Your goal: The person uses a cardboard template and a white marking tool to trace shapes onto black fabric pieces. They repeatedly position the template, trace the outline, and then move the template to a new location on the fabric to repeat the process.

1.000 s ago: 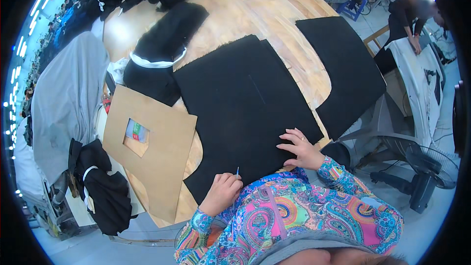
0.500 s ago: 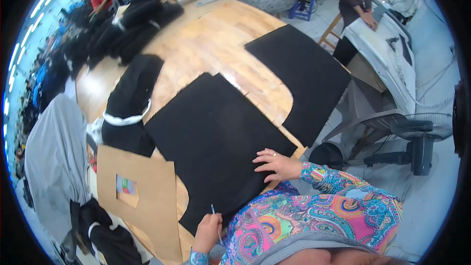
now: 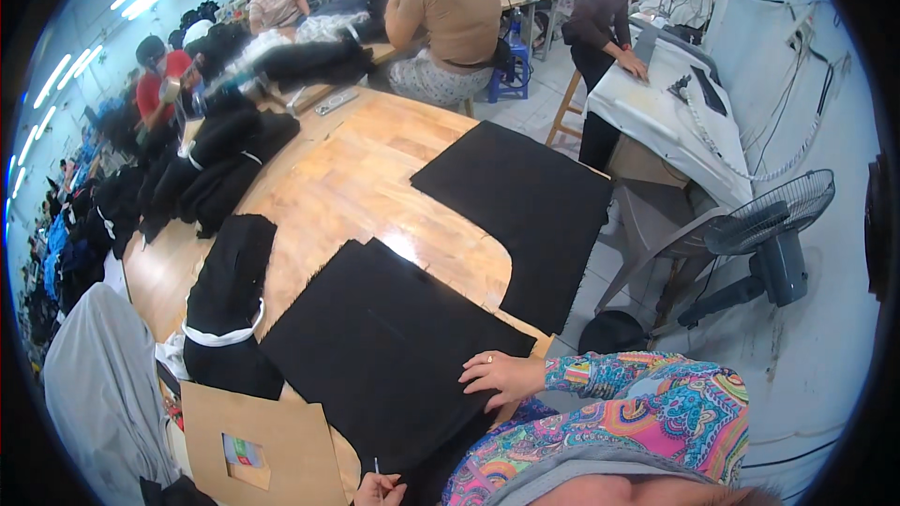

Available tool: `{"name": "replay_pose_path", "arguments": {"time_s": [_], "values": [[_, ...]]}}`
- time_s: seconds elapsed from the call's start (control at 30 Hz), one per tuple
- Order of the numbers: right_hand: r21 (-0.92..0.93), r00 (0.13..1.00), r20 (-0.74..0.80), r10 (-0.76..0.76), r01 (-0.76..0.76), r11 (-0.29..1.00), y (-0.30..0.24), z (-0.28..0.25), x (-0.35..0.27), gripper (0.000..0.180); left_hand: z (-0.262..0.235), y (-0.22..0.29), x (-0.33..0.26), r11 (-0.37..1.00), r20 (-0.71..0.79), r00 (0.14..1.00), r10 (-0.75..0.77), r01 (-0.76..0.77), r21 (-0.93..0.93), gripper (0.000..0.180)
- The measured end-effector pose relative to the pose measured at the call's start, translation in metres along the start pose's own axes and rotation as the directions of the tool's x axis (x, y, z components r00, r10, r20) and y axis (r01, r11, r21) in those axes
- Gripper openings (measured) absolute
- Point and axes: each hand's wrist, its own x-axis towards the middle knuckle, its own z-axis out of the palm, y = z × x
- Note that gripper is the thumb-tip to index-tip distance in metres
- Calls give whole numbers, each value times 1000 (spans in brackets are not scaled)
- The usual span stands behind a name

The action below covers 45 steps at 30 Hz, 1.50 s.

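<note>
A black cloth panel (image 3: 384, 337) with frayed edges lies on the wooden table in front of me. My right hand (image 3: 503, 378), a ring on one finger, rests flat on its right part with the fingers spread. At the lower edge of the picture, my left hand (image 3: 380, 489) pinches a slim, pale, pen-like stick (image 3: 377, 467) beside the panel's near left edge. Much of that hand is cut off by the frame. To the left is a brown cardboard sheet (image 3: 298, 440) with a square cut-out. Farther right lies a second black panel (image 3: 516, 197) with a curved cut edge.
A black cloth bundle tied with a white band (image 3: 225, 333) stands left of the panel, near a grey draped cover (image 3: 103, 375). Black cloth piles (image 3: 216, 150) fill the far left. A fan (image 3: 778, 244) and grey chair (image 3: 647, 234) stand right. Several people work beyond.
My view has tilted upward, so the table and both hands sit lower in the picture and more of the room shows. My right hand still lies on the cloth; the left still holds the stick.
</note>
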Motion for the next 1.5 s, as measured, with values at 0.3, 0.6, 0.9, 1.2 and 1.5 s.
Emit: {"name": "replay_pose_path", "arguments": {"time_s": [0.3, 0.6, 0.9, 1.2, 1.5], "values": [[-120, 977, -206, 54, -80, 990, 15, -14, 11, 35, -13, 16, 4, 909, -144, 932, 333, -278, 309, 16], [-346, 732, -633, -252, 23, 938, -20, -129, 38, 40, -51, 102, -41, 821, -470, 787, 400, -80, 565, 12], [-610, 237, -782, -577, -96, 787, -102, -269, -51, 7, -33, 201, -10, 421, 75, 423, 903, -906, 47, 24], [94, 707, -640, 301, -317, 944, 99, -362, 14, 28, 17, 241, 184, 710, -248, 666, 704, -673, 209, 23], [-194, 548, -835, -56, -197, 961, 104, -523, 57, 21, 89, 331, 178, 210, -362, -6, 932, -806, 553, 20]]}}
